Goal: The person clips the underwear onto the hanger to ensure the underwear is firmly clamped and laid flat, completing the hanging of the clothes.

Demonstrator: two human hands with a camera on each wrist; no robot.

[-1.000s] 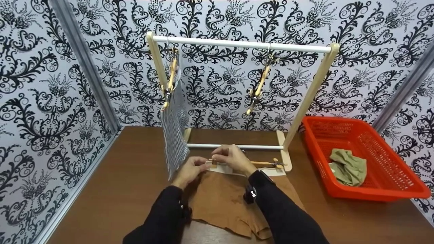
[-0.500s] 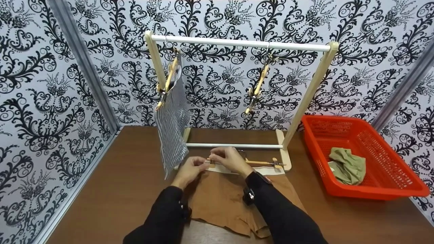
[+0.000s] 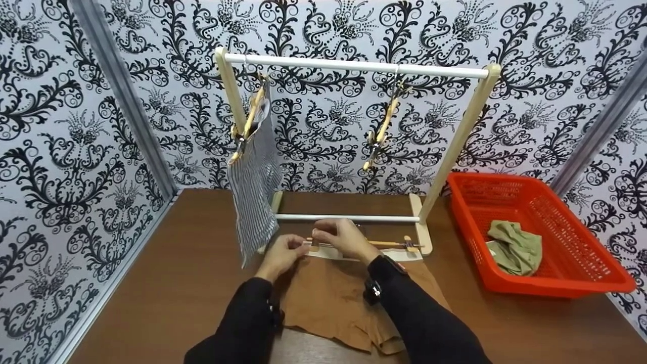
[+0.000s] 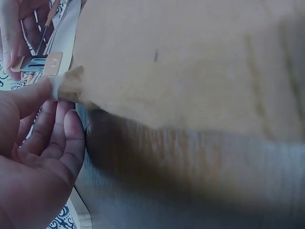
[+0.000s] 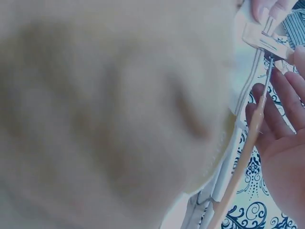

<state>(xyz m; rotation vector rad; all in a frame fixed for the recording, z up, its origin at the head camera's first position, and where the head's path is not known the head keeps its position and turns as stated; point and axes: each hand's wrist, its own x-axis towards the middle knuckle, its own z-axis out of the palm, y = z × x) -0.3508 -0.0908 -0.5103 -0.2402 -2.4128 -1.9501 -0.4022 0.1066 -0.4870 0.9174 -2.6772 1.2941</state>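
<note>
Brown shorts (image 3: pixel 333 290) with a white waistband (image 3: pixel 333 254) lie on the table. My left hand (image 3: pixel 280 255) pinches the left corner of the waistband between thumb and fingers. Beside it my right hand (image 3: pixel 346 237) grips the wooden tab of a hanger clip (image 4: pixel 40 63) between thumb and fingers. In the right wrist view the clip sits over the waistband edge, close to the left fingertips. The wooden clip hanger (image 3: pixel 384 243) runs along the waistband, partly hidden behind my right hand. Its other clip (image 3: pixel 410 243) sits at the waistband's right end.
A wooden rack (image 3: pixel 457 146) with a white bar stands behind the hands. From it hang a striped garment (image 3: pixel 252 187) on a hanger and a bare clip hanger (image 3: pixel 386 124). A red basket (image 3: pixel 566 288) at right holds a green garment (image 3: pixel 515 247).
The striped garment and its hanger have swung slightly left on the bar. My right hand's fingertips have shifted slightly at the left clip; my left hand stays at the waistband corner.
</note>
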